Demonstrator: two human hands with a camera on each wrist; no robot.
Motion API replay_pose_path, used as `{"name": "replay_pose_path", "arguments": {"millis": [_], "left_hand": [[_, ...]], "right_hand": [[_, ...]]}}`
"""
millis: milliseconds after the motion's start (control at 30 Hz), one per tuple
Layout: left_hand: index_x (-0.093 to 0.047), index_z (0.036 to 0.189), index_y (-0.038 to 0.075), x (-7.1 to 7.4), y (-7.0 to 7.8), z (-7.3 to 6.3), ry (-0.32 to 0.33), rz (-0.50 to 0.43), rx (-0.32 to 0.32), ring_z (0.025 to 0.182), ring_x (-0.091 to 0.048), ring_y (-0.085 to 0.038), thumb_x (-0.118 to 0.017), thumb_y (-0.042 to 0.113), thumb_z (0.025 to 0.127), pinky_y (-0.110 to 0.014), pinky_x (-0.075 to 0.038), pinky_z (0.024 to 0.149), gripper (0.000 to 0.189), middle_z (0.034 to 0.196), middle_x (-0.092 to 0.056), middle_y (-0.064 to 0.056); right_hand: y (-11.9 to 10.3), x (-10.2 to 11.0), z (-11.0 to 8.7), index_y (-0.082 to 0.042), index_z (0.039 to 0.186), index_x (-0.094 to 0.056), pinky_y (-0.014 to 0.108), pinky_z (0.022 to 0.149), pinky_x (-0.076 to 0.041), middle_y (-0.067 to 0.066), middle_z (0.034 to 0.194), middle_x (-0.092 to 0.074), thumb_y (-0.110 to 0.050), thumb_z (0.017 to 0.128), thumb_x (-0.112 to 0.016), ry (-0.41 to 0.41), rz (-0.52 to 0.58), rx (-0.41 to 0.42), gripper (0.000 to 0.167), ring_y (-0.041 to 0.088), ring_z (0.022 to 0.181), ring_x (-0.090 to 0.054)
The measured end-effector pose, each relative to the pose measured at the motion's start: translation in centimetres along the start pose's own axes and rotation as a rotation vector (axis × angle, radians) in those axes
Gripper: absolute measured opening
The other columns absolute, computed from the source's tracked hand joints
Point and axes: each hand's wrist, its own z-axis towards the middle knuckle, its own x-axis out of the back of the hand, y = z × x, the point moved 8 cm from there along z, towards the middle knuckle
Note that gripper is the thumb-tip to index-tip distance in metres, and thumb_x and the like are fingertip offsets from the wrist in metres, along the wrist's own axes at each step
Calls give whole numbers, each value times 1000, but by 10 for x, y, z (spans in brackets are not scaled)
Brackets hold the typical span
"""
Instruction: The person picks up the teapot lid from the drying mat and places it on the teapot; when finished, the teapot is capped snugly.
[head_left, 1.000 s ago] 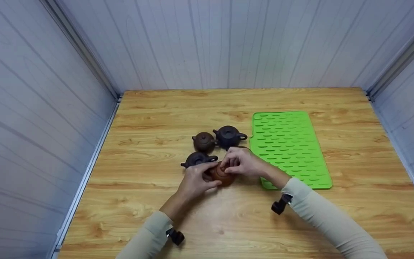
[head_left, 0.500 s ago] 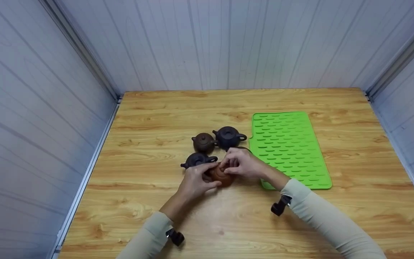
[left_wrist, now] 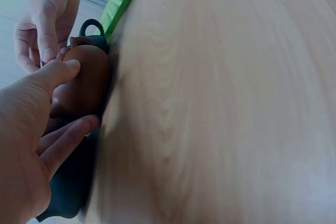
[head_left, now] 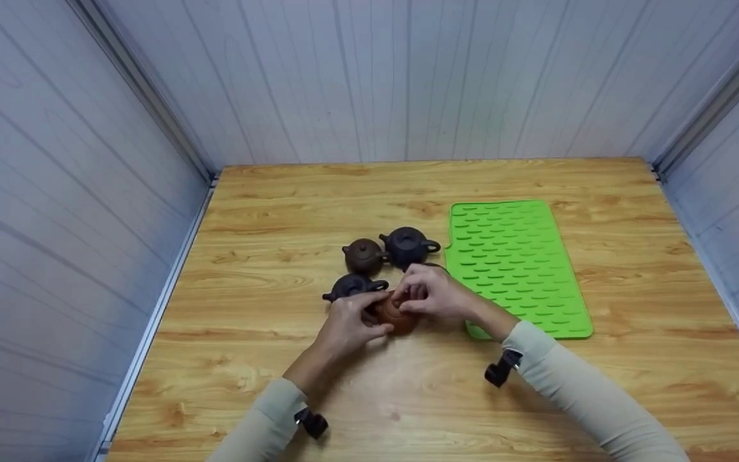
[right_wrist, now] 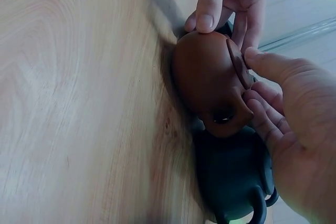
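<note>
A reddish-brown clay teapot (head_left: 401, 323) stands on the table between both hands. My left hand (head_left: 347, 324) grips its body, thumb on the near side and fingers round the far side. Over its top, my right hand (head_left: 433, 292) pinches the knob of the lid (right_wrist: 237, 62); the right wrist view shows the lid at the teapot's mouth, but I cannot tell whether it is fully seated. The teapot's handle (right_wrist: 244, 111) points toward the right hand. A dark teapot (head_left: 349, 285) lies just beyond the left fingers. Another dark teapot (right_wrist: 228, 169) is partly hidden behind the right hand in the head view.
A small brown teapot (head_left: 363, 256) and a larger black teapot (head_left: 406, 247) stand close together behind the hands. To the right, a green ridged silicone mat (head_left: 514, 269) lies on the wooden table (head_left: 267, 237). Panelled walls (head_left: 376, 77) enclose the back and sides.
</note>
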Motion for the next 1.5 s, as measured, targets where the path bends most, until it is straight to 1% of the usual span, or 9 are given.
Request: {"name": "replay_pose_path", "arguments": {"millis": [267,500,667,733,967,1033,1267,1333,1500], "left_hand": [[-75,146,7,6,0,6,-86,40,60,113,-82,-28,-95,24,92,-48,-66,98,60,136,-83,-15],[-70,152,5,23,5,14,-193,-90,105,104,-85,-31,-91,16,96,-45,-69,91,61,142,-79,-20],[-71,151,8,44,3,18,-202,-134,135,109,-85,-35,-88,23,101,-50,-69,96,55,143,-78,-22],[-71,150,7,53,2,20,-193,-137,124,110,-86,-35,-86,26,102,-52,-68,98,54,143,-78,-23],[-71,152,7,78,-11,21,-186,-157,135,115,-84,-37,-85,33,102,-47,-67,92,58,151,-75,-18],[-69,153,6,83,-15,20,-189,-181,138,118,-82,-41,-84,34,103,-47,-67,92,59,153,-73,-20],[-68,156,12,99,-32,11,-191,-211,145,145,-68,-46,-83,34,102,-64,-61,112,61,162,-67,-17],[-67,157,15,104,-36,9,-186,-198,155,148,-65,-47,-83,35,102,-66,-58,116,61,164,-65,-15],[-62,163,15,113,-45,6,-208,-181,168,158,-54,-48,-82,37,102,-71,-47,126,67,171,-59,-14]], "right_hand": [[-1,6,-3,-9,117,-86,30,89,-67,16,120,-75,-19,100,-87,4,70,18,20,24,99,-77],[2,21,-11,2,122,-81,30,92,-68,22,126,-77,-12,101,-85,11,154,40,26,34,105,-81],[4,34,-20,7,128,-78,31,96,-68,27,134,-76,-5,102,-81,14,169,79,28,44,117,-77],[5,41,-24,6,130,-77,31,97,-67,28,137,-75,-5,103,-80,20,160,89,30,40,122,-76],[18,63,-44,2,138,-76,27,99,-63,26,150,-70,-6,102,-80,58,178,35,37,-6,134,-62],[23,71,-50,2,140,-75,30,101,-63,27,153,-69,-6,102,-79,78,175,29,39,-10,136,-59],[42,93,-71,3,149,-69,38,109,-63,31,161,-62,-1,103,-75,135,181,10,46,-9,139,-61],[47,98,-77,2,152,-67,38,111,-63,25,165,-61,-1,103,-75,146,178,4,49,-7,142,-61],[59,112,-94,-1,156,-64,32,116,-58,-9,167,-60,1,104,-73,175,170,-19,53,-7,146,-58]]}}
